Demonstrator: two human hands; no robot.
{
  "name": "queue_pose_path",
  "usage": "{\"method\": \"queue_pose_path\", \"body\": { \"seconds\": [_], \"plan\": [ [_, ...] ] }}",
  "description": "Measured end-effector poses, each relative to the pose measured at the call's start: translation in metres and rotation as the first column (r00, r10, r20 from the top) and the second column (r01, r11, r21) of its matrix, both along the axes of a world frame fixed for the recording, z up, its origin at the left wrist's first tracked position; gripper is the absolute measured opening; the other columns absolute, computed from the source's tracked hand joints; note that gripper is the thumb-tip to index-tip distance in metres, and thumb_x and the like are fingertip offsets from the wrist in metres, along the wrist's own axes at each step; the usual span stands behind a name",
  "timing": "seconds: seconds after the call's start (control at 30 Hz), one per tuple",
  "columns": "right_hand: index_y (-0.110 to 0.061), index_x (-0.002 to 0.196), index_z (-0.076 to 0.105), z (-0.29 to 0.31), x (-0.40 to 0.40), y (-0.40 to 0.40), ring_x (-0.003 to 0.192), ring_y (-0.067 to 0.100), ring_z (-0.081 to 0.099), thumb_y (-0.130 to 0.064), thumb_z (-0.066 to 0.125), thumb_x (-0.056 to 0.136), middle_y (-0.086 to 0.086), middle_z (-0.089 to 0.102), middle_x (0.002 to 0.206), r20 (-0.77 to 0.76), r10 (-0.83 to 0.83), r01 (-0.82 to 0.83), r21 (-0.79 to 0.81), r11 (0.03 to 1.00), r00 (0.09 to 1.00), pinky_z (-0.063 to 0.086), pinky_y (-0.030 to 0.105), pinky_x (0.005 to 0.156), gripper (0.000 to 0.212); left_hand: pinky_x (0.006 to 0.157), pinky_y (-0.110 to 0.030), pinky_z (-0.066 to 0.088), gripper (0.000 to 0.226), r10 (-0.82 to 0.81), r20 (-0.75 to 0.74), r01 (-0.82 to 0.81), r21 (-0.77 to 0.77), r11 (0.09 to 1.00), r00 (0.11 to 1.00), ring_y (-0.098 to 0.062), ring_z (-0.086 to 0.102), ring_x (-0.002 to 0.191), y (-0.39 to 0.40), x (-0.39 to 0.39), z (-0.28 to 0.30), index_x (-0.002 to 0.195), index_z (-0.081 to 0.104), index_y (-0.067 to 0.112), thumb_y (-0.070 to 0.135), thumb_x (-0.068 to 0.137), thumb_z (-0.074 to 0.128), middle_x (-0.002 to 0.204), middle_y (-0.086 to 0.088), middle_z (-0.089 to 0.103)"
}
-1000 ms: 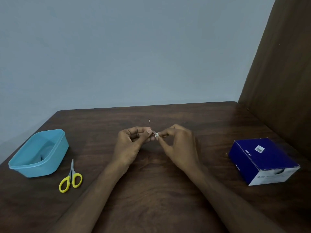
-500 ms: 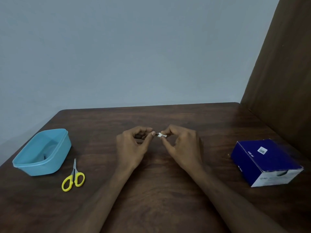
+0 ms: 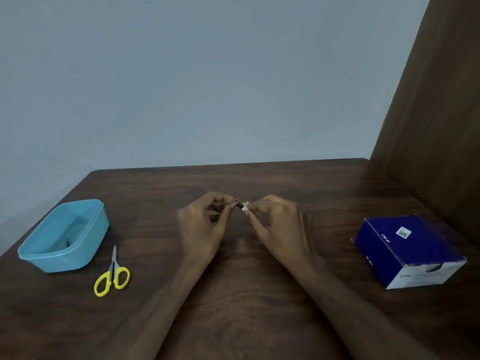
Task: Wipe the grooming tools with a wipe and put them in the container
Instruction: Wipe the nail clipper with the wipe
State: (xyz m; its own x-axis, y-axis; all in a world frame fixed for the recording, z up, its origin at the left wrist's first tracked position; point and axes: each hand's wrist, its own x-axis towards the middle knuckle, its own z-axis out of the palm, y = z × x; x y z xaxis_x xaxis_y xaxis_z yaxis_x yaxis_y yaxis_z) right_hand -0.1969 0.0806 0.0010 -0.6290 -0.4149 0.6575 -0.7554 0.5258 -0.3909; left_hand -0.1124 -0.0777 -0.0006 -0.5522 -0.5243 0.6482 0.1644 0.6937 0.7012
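Pinching a small dark metal tool [image 3: 239, 204] in our left hand [image 3: 201, 227] while our right hand [image 3: 278, 229] pinches a white wipe scrap [image 3: 245, 209] against it, we risk fumbling either onto the dark wooden table [image 3: 246, 294].

Table [image 3: 246, 294]: dark wood, grained, faint sheen. Container [image 3: 85, 245]: smooth blue plastic. Scissors [image 3: 113, 278]: metal blades, glossy yellow plastic handles

Dark brown wood-grain surface [image 3: 246, 294] with rounded far corners, plain pale blue-grey wall [image 3: 194, 81] behind, tall dark brown wooden panel [image 3: 436, 113] on the right, dim even light
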Motion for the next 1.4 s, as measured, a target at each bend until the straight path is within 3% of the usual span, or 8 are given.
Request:
{"method": "queue_pose_path", "body": {
  "seconds": [0.1,0.23,0.33,0.43,0.57,0.87,1.17,1.4],
  "plan": [
    [-0.041,0.098,0.079,-0.001,-0.004,0.001,0.082,0.008,0.07,-0.049,0.074,0.09,-0.02,0.075,0.093,0.078,-0.012,0.011,0.015,1.0,0.997,0.052,0.03,0.063,0.012,0.067,-0.012,0.058,0.009,0.06,-0.046,-0.057,0.075,0.996,0.997,0.0,0.075,0.08,-0.006,-0.001,0.0,0.091,0.08,0.021,0.016,0.089,0.087,0.086,0.017,0.077],
    [-0.037,0.089,0.082,-0.001,-0.009,-0.001,0.052,-0.002,0.064,-0.049,0.08,0.09,-0.036,0.068,0.071,0.359,0.076,0.004,-0.216,0.976,0.93,0.053,0.026,0.061,0.012,0.07,-0.014,0.059,0.009,0.059,-0.042,-0.053,0.127,0.99,0.997,-0.002,0.075,0.083,-0.012,-0.001,0.001,0.095,0.081,0.022,0.017,0.09,0.086,0.089,0.016,0.078],
    [-0.029,0.092,0.083,0.001,-0.009,-0.005,0.046,0.013,0.068,-0.04,0.082,0.092,-0.017,0.08,0.086,0.555,0.299,-0.015,-0.457,0.889,0.776,0.048,0.028,0.051,0.011,0.072,-0.01,0.057,0.011,-0.003,-0.036,0.007,0.116,0.993,0.999,0.001,0.076,0.085,-0.007,0.0,0.002,0.098,0.082,0.022,0.014,0.091,0.085,0.092,0.018,0.079],
    [-0.018,0.097,0.082,0.004,-0.003,-0.01,0.048,0.016,0.064,-0.027,0.082,0.093,-0.003,0.083,0.094,0.644,0.46,-0.073,-0.533,0.843,0.612,0.04,0.025,0.047,0.01,0.072,-0.013,0.06,0.013,-0.02,-0.048,0.023,0.064,0.998,0.999,0.003,0.076,0.084,-0.004,0.001,0.0,0.1,0.083,0.017,0.008,0.091,0.084,0.094,0.016,0.079],
    [-0.014,0.093,0.082,0.006,0.003,-0.013,0.052,0.014,0.064,-0.024,0.087,0.087,-0.002,0.083,0.094,0.683,0.473,-0.012,-0.562,0.827,0.557,0.04,0.024,0.046,0.013,0.08,-0.025,0.065,0.017,0.017,-0.115,-0.026,-0.08,0.996,0.993,-0.001,0.077,0.088,-0.003,0.001,-0.004,0.101,0.083,0.017,0.003,0.09,0.084,0.098,0.008,0.081],
    [-0.012,0.084,0.08,0.004,0.005,-0.016,0.05,0.008,0.06,-0.02,0.09,0.084,0.002,0.082,0.087,0.704,0.489,0.084,-0.61,0.788,0.515,0.04,0.018,0.046,0.013,0.084,-0.019,0.061,0.036,-0.064,-0.085,0.031,-0.347,0.937,0.994,-0.005,0.077,0.095,0.001,0.0,-0.006,0.127,0.079,0.019,0.007,0.093,0.082,0.11,0.002,0.081],
    [-0.006,0.091,0.076,0.003,-0.002,-0.015,0.045,0.012,0.059,-0.011,0.082,0.09,0.007,0.08,0.081,0.707,0.506,0.133,-0.636,0.76,0.494,0.042,0.022,0.043,0.008,0.095,-0.012,0.056,0.041,-0.192,0.094,0.202,-0.112,0.973,0.977,0.011,0.069,0.113,0.004,0.006,0.001,0.135,0.074,0.017,0.009,0.096,0.078,0.128,0.008,0.075],
    [-0.007,0.093,0.074,0.006,0.003,-0.015,0.048,0.016,0.061,-0.014,0.085,0.087,0.007,0.082,0.091,0.721,0.495,0.101,-0.608,0.787,0.486,0.043,0.025,0.046,0.015,0.087,-0.005,0.054,0.036,-0.025,0.134,0.041,-0.114,0.993,0.991,0.019,0.067,0.098,0.001,0.008,-0.002,0.122,0.08,0.014,0.0,0.09,0.08,0.115,0.004,0.081]
  ]
}}
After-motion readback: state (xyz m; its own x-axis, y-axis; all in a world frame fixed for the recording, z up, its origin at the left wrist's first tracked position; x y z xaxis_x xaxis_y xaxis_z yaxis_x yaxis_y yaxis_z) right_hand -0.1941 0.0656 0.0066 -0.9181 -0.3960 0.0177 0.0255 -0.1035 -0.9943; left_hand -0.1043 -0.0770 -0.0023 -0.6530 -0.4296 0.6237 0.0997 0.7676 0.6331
